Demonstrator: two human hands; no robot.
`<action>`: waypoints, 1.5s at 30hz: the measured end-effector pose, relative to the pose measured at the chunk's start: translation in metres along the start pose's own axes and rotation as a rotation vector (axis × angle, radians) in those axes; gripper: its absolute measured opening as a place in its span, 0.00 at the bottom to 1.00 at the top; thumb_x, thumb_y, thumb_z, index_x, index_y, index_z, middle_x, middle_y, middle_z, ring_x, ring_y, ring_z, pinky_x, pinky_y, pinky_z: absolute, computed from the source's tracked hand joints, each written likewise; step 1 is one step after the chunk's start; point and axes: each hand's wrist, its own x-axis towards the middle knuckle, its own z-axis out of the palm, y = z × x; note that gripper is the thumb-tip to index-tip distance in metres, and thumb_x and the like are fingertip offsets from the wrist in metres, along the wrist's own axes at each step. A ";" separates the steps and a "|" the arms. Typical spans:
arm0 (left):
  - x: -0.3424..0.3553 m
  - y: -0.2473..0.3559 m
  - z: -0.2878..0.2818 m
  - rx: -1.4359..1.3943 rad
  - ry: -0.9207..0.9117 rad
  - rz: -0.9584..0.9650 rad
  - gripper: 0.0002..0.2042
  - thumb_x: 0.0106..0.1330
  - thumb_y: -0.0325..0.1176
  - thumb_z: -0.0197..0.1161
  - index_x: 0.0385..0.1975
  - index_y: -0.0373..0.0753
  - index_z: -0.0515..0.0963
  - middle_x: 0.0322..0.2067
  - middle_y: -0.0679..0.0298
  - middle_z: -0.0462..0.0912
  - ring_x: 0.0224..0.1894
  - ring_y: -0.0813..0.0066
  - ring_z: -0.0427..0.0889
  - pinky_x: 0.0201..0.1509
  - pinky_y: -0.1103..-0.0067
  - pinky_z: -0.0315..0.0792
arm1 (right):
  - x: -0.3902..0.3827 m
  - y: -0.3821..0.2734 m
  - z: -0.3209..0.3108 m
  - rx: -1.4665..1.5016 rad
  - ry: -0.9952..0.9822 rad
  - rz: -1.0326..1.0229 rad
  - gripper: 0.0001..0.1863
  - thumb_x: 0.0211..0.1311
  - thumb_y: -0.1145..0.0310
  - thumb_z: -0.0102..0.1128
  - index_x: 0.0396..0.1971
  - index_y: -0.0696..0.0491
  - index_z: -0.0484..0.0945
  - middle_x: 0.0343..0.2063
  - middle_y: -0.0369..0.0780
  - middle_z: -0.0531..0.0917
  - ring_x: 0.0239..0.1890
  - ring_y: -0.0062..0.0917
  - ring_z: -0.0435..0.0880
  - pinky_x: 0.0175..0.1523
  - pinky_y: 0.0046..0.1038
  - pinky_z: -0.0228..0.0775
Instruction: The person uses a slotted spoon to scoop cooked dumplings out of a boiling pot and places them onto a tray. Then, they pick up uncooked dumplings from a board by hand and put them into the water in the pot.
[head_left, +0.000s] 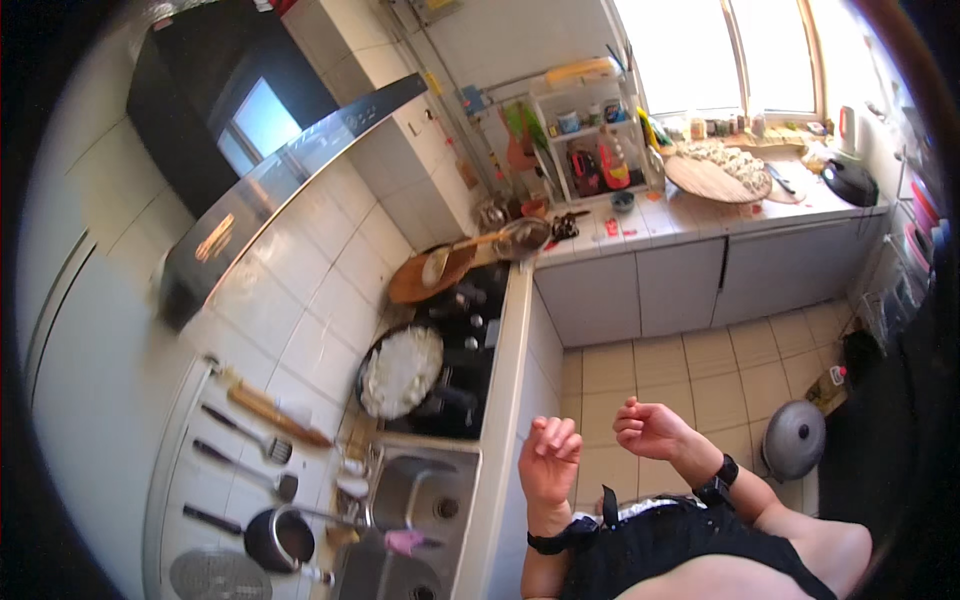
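In front of my body, over the floor beside the counter, both my hands are raised with nothing in them. My left hand [548,462] has its fingers loosely bent and a little apart, close to the counter's edge. The fingers of my right hand [652,430] are curled in together, a short way to the right. Neither hand touches anything. Left of them, a black frying pan [362,375] sits on the dark stove [462,372], filled with pale lumps that look like dumplings [405,370]. Dark straps circle both wrists.
A double steel sink [415,480] lies nearest on the left, below hanging utensils [240,480]. A wooden lid [430,275] leans behind the stove. On the far counter, a round board [700,180] carries more pale pieces. A grey pot lid [795,440] stands at the right.
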 end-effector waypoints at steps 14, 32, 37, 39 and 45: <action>0.281 0.141 -0.048 0.127 0.144 0.099 0.05 0.68 0.27 0.54 0.29 0.37 0.72 0.18 0.72 0.64 0.29 0.78 0.65 0.33 0.82 0.61 | 0.290 -0.205 0.117 0.071 0.020 -0.079 0.10 0.65 0.77 0.43 0.27 0.47 0.71 0.20 0.30 0.66 0.20 0.17 0.58 0.25 0.19 0.52; 0.471 0.207 -0.083 0.090 0.257 0.845 0.08 0.70 0.27 0.49 0.38 0.34 0.77 0.20 0.71 0.66 0.29 0.80 0.64 0.35 0.83 0.61 | 0.659 -0.388 0.271 -1.839 -0.031 -0.271 0.16 0.67 0.65 0.55 0.48 0.59 0.75 0.46 0.43 0.80 0.49 0.28 0.77 0.55 0.28 0.67; 0.466 0.211 -0.079 0.083 0.160 1.019 0.07 0.69 0.27 0.50 0.37 0.34 0.77 0.21 0.71 0.66 0.29 0.80 0.64 0.34 0.83 0.61 | 0.686 -0.386 0.286 -2.134 -0.070 -0.179 0.25 0.65 0.56 0.58 0.54 0.58 0.73 0.48 0.47 0.79 0.50 0.33 0.78 0.55 0.31 0.68; 0.464 0.208 -0.082 0.070 0.156 1.068 0.07 0.69 0.26 0.50 0.36 0.34 0.76 0.20 0.71 0.65 0.29 0.81 0.63 0.34 0.83 0.60 | 0.677 -0.376 0.307 -2.441 -0.076 -0.069 0.30 0.61 0.53 0.61 0.55 0.59 0.72 0.50 0.49 0.79 0.53 0.35 0.78 0.55 0.32 0.68; 0.460 0.213 -0.076 0.246 0.148 1.084 0.08 0.70 0.27 0.49 0.39 0.33 0.75 0.21 0.70 0.65 0.29 0.79 0.63 0.35 0.82 0.61 | 0.681 -0.385 0.295 -2.218 -0.295 0.122 0.14 0.65 0.61 0.59 0.37 0.59 0.76 0.23 0.35 0.75 0.26 0.17 0.73 0.31 0.22 0.66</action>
